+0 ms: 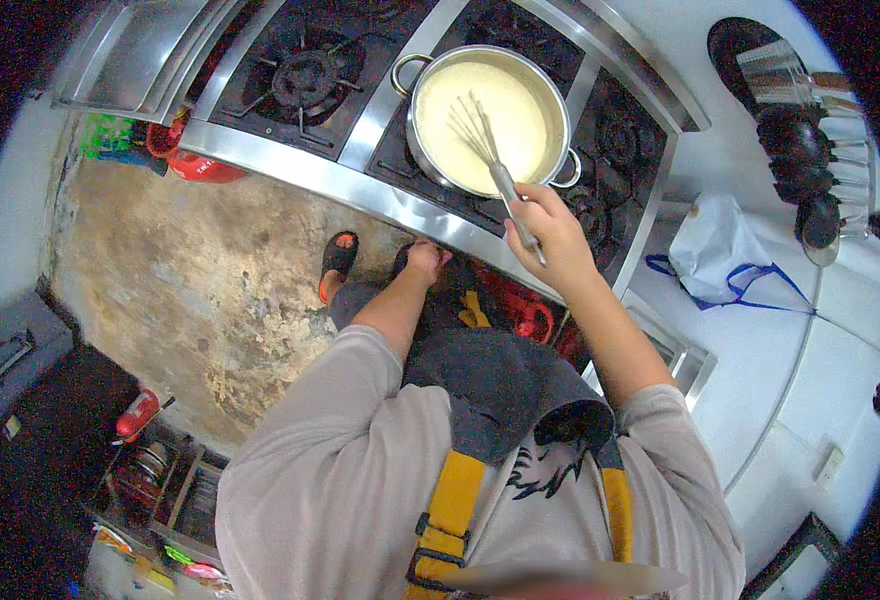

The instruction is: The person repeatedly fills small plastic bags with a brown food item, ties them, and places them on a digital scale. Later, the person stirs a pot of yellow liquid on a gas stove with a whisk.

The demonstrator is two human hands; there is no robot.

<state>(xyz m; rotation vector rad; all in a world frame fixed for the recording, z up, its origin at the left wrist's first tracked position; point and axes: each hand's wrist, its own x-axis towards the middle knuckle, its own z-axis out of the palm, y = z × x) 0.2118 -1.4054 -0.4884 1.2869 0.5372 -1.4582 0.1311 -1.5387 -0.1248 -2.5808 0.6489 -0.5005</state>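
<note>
A two-handled stainless steel pot (pixel 418 139) stands on a burner of the gas range (pixel 290 169), partly filled with a pale yellow liquid (pixel 515 112). My right hand (pixel 549 232) is closed around the handle of a wire whisk (pixel 501 176), whose wires dip into the liquid near the middle of the pot. Lower down, my left hand (pixel 426 259) is at the front edge of the range, by the knob area; its fingers are partly hidden, and I cannot tell whether they grip anything.
Another burner (pixel 305 81) lies left of the pot. A white bag with blue straps (pixel 717 240) hangs or rests at the right, below ladles and strainers (pixel 796 142) on a wall rack. Red gas cylinders (pixel 204 166) sit under the range. A fire extinguisher (pixel 138 415) stands behind at the left.
</note>
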